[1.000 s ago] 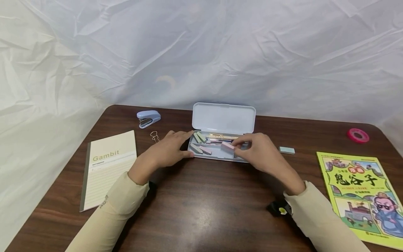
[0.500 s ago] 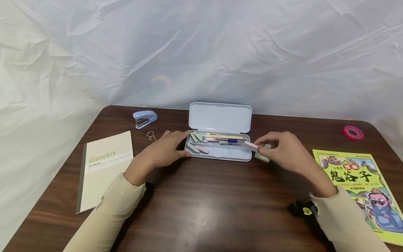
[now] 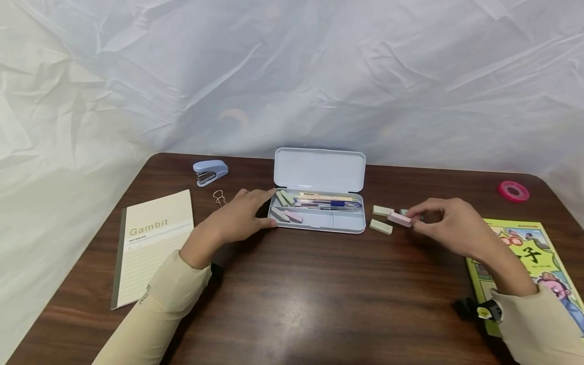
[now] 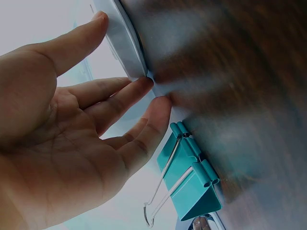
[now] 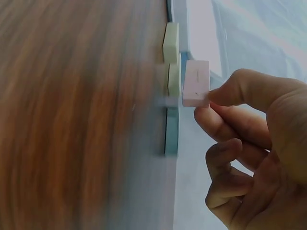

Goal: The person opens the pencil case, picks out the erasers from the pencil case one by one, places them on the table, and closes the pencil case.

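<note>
In the head view my right hand pinches a pink eraser between thumb and forefinger, held above the table right of the pencil case. Two pale green erasers lie beside it; a blue-green eraser shows below it in the right wrist view. My left hand rests its thumb and fingertips at the left end of the light blue pencil case, whose lid stands up. Inside are pens and, at the left, several pale erasers, one of them pink.
Left of the case are a blue stapler, a teal binder clip and a Gambit notebook. To the right lie a yellow-green comic book, partly under my right forearm, and a red tape roll. A white sheet hangs behind the table.
My right hand has carried the pink eraser out of the case to the right, uncovering the pale green erasers and covering part of the blue-green one. My left hand stays at the case.
</note>
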Demonstrator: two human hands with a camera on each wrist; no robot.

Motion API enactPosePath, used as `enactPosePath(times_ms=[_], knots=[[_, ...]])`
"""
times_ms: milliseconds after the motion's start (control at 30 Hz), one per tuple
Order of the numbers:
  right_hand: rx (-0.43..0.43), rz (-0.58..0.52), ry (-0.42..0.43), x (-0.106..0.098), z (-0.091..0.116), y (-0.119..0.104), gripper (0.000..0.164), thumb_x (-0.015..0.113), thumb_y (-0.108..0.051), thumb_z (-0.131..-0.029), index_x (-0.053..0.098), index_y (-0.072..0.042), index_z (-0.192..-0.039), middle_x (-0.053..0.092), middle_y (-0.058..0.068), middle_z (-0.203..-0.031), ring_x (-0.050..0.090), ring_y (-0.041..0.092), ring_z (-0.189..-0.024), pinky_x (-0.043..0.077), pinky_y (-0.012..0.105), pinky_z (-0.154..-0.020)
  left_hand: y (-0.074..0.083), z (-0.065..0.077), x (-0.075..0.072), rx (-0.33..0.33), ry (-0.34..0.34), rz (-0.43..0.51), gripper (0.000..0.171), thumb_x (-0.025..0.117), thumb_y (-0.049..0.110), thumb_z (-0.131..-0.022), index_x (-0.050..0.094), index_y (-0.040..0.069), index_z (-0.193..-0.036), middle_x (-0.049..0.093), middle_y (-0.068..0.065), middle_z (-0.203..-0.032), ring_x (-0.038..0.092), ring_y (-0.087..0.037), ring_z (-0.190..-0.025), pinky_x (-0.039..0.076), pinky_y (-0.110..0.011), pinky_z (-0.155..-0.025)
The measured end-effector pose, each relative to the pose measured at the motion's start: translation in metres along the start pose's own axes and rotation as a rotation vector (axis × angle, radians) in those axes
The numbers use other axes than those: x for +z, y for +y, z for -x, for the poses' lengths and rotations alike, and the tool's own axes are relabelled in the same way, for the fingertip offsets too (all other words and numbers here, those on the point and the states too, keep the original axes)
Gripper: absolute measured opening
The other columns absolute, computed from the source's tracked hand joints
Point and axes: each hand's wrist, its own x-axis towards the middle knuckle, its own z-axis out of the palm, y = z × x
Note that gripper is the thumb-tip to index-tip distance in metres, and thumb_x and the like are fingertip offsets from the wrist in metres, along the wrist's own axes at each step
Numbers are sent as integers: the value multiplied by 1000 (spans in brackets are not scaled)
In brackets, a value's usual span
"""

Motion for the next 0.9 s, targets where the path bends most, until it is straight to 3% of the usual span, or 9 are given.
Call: enactPosePath(times_ms=[200,433,667,800,900], knots=[[-18,24,-6,-4,5,15,18,85,-14,-101,89,-11,-118,80,27,-127,57,12,-84,42,26,-69,-2,-3,1,-1,-2,-3,92,80,51,-107,36,20,-182,53,-8,-178,48,-31,-167,25,-56,-144],[-3,-12,-41,-4,7,22,18,81,-15,-105,87,-11,-121,79,27,-127,41,7,-63,37,28,-62,3,1,-3,-30,-15,19,91,80,50,-107,36,21,-182,50,-7,-180,44,-31,-169,33,-56,-140],[2,-6,-63,-5,7,22,17,82,-14,-104,88,-13,-120,79,29,-132,38,8,-62,37,28,-64,8,6,-9,-22,-24,26,92,79,52,-108,35,19,-182,49,-12,-181,41,-37,-170,31,-62,-139],[12,-23,-92,-6,9,20,16,83,-13,-104,88,-14,-118,83,16,-109,45,7,-65,39,29,-61,-6,-3,1,-19,-23,8,95,79,58,-106,33,22,-182,49,-7,-181,42,-30,-171,30,-57,-142],[18,-38,-101,-5,11,20,15,84,-13,-103,88,-14,-118,77,1,-88,49,6,-66,39,29,-58,-14,-8,6,-13,-23,0,97,79,59,-105,33,24,-183,49,-6,-181,42,-29,-171,30,-55,-142]])
